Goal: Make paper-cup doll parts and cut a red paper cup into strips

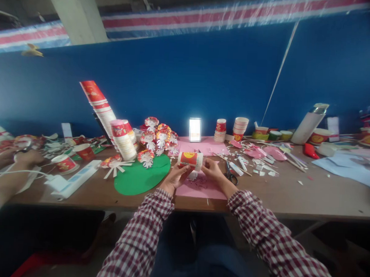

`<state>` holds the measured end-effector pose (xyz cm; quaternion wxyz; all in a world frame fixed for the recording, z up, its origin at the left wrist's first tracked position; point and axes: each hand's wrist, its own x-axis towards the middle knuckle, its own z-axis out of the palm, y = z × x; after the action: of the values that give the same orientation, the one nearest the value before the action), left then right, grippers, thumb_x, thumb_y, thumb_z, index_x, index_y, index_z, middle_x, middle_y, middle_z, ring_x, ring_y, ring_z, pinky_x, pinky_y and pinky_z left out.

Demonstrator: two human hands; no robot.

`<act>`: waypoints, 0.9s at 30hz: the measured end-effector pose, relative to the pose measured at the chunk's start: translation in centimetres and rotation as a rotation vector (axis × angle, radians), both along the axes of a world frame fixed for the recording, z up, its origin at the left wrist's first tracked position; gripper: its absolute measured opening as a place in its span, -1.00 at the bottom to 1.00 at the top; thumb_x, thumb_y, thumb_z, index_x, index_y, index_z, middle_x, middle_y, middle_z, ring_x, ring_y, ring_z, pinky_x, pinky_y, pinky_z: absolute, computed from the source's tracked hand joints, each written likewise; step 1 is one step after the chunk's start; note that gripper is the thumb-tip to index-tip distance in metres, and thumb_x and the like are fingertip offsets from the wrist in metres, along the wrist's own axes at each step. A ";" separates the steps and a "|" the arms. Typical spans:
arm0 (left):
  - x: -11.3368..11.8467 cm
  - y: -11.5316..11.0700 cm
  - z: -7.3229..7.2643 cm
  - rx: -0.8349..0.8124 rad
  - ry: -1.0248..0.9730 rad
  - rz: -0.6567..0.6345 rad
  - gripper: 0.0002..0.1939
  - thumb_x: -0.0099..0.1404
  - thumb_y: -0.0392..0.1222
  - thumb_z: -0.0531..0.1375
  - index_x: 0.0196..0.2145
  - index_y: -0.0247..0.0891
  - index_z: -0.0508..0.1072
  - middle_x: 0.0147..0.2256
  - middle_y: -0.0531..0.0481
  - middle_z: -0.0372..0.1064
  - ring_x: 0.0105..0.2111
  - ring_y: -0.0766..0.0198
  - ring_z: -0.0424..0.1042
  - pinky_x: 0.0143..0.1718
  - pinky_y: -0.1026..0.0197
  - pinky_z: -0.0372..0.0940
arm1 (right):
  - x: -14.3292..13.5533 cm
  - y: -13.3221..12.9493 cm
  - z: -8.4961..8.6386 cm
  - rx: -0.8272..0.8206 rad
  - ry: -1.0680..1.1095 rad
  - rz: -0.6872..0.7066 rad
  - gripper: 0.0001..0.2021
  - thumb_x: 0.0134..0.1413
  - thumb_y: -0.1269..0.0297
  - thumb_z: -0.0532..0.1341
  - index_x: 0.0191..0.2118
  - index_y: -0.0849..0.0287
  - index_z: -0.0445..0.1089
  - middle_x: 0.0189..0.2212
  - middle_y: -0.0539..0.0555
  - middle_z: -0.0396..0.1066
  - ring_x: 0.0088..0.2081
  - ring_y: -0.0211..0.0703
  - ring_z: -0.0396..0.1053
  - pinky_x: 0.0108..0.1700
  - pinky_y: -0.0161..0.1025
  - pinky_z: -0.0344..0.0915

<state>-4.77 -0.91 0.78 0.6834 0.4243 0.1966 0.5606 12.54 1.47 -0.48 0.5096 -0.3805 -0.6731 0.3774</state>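
Observation:
A red and white paper cup lies sideways between my two hands, above a pink sheet of paper. Around its left part are the fingers of my left hand, closed on it. At its right end, the fingers of my right hand are bent and pressed to the cup's edge. Dark drawn lines and a small white cutout show on the pink sheet beneath. Black-handled scissors lie just right of my right hand, near a white tube.
A green paper oval and red-frilled paper figures sit to the left, beside stacked cups. Farther left are a power strip and another person's hands. Paper scraps and a leaning thermos are on the right.

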 end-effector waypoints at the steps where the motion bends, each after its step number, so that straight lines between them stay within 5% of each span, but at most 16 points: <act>1: 0.0 0.1 0.0 -0.003 -0.003 0.016 -0.64 -0.01 -0.26 0.37 -0.21 -0.30 0.47 -0.19 -0.10 0.48 -0.15 0.19 0.45 0.02 0.11 0.26 | 0.0 -0.2 0.1 0.025 -0.014 -0.028 -0.74 -0.09 0.09 0.20 -0.49 0.16 0.18 -0.63 -0.10 0.14 -0.58 -0.34 0.11 -0.54 -0.37 0.07; 7: -0.3 0.3 0.0 -0.030 -0.014 0.085 -0.52 -0.02 -0.18 0.38 -0.12 -0.30 0.42 -0.19 -0.12 0.48 -0.14 0.12 0.46 -0.03 0.05 0.28 | 0.1 -1.9 0.9 0.241 -0.374 -0.125 -0.82 -0.07 0.30 0.17 -0.26 0.16 0.28 -0.50 -0.05 0.31 -0.49 -0.30 0.22 -0.42 -0.35 0.11; 11: -0.2 0.4 -0.1 -0.051 0.038 0.103 -0.53 -0.04 -0.20 0.39 -0.14 -0.30 0.42 -0.22 -0.10 0.49 -0.16 0.14 0.46 -0.04 0.06 0.30 | -0.1 -2.2 1.0 0.295 -0.535 -0.197 -0.84 -0.08 0.25 0.23 -0.34 0.17 0.31 -0.51 -0.03 0.34 -0.51 -0.30 0.22 -0.44 -0.36 0.06; 27: 0.0 0.5 0.0 -0.026 0.056 0.122 -0.52 0.05 -0.12 0.34 -0.07 -0.28 0.39 -0.16 -0.12 0.45 -0.16 0.16 0.45 -0.07 0.11 0.31 | -0.1 -1.9 0.4 0.351 -0.548 -0.235 -0.90 0.04 0.37 0.11 -0.38 0.17 0.37 -0.48 0.02 0.40 -0.47 -0.27 0.26 -0.38 -0.36 0.10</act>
<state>-4.73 -0.39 0.79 0.6477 0.4183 0.2484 0.5863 12.41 -0.46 -0.06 0.4074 -0.4493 -0.7912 0.0784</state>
